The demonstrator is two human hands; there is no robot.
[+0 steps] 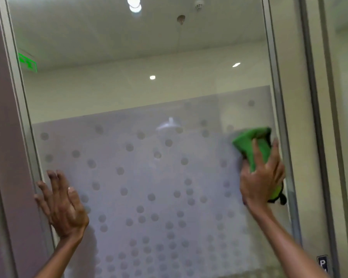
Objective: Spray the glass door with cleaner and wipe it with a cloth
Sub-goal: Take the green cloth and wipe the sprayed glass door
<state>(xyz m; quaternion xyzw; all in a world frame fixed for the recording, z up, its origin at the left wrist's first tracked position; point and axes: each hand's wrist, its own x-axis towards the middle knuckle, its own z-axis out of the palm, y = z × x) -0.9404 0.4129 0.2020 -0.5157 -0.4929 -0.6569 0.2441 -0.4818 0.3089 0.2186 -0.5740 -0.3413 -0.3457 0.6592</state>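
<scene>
Frosted dots pattern the lower glass door (pixel 149 177), framed in aluminium (pixel 277 97). Right hand (pixel 261 177) clamps a green cloth (pixel 249 143) against the pane's right edge; left hand (pixel 62 205), fingers spread, braces near the left frame. Exit sign (pixel 27 62) glows beyond.

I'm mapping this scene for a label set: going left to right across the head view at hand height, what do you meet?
Grey metal left door frame → open left hand → frosted glass door panel with round dots → right hand pressing the green cloth → grey metal right door frame.
</scene>
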